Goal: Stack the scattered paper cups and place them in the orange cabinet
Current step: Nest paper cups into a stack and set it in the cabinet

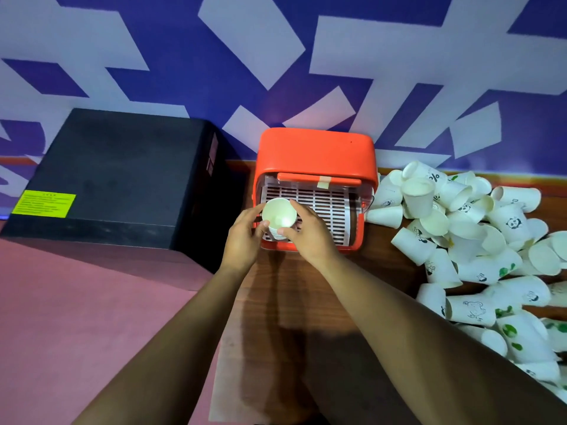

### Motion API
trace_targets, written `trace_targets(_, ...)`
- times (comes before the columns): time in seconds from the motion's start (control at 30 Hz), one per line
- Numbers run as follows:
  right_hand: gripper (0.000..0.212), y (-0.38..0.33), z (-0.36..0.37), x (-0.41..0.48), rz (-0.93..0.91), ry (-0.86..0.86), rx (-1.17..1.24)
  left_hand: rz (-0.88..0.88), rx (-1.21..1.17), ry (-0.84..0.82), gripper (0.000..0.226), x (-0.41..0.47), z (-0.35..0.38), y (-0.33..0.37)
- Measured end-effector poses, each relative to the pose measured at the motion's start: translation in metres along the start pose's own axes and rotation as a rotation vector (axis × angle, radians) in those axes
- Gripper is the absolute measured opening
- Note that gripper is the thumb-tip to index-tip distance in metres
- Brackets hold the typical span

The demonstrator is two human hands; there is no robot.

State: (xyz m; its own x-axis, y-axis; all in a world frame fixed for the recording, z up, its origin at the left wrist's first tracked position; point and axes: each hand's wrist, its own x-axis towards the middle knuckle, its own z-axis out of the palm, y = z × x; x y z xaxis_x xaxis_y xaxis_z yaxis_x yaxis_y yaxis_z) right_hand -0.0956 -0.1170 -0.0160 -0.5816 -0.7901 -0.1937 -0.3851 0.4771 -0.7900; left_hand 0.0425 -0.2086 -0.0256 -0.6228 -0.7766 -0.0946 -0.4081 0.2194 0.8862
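The orange cabinet (316,151) stands on the wooden table against the wall, its front open and a white slatted shelf (322,207) showing inside. An upright stack of white paper cups (278,216) sits at the shelf's left front, its mouth facing up. My left hand (244,237) grips the stack from the left and my right hand (308,233) grips it from the right. A large heap of scattered white paper cups (478,240), some printed with pandas and green leaves, lies on the table to the right of the cabinet.
A big black box (116,176) with a yellow label stands left of the cabinet. The wooden table (276,302) runs toward me; its left edge drops to a pink floor (76,317). A blue and white patterned wall rises behind.
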Motion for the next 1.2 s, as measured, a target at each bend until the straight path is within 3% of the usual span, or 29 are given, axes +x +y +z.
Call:
trace_targets(0.13, 0.075, 0.004, -0.017, -0.012, 0.044, -0.029, -0.017, -0.015, 0.052, 0.023, 0.037, -0.009, 0.005, 0.009)
trace_targets(0.23, 0.065, 0.021, -0.051, -0.045, 0.040, -0.031, -0.076, 0.009, 0.088, 0.077, 0.025, -0.032, 0.007, 0.018)
trace_targets(0.37, 0.055, 0.071, -0.115, -0.107, 0.031, -0.055, -0.251, 0.064, 0.127, -0.071, 0.015, -0.067, 0.037, 0.027)
trace_targets(0.5, 0.041, 0.134, -0.174, -0.165, 0.070, 0.135, -0.415, 0.042, 0.142, -0.265, 0.014, -0.084, 0.101, 0.044)
trace_targets(0.63, 0.032, 0.184, -0.201, -0.209, 0.210, 0.329, -0.468, -0.109, 0.117, -0.386, 0.008, -0.088, 0.184, 0.065)
trace_targets(0.77, 0.055, 0.225, -0.213, -0.235, 0.344, 0.308, -0.514, -0.239, 0.120, -0.545, 0.025, -0.098, 0.268, 0.089)
trace_targets(0.9, 0.060, 0.256, -0.219, -0.244, 0.356, 0.229, -0.493, -0.329, 0.188, -0.627, 0.080, -0.096, 0.338, 0.080)
trace_targets(1.03, 0.038, 0.275, -0.223, -0.248, 0.189, 0.281, -0.466, -0.325, 0.382, -0.608, 0.071, -0.104, 0.362, 0.102)
trace_targets(1.2, 0.046, 0.285, -0.236, -0.249, 0.071, 0.250, -0.405, -0.354, 0.351, -0.558, 0.074, -0.104, 0.356, 0.103)
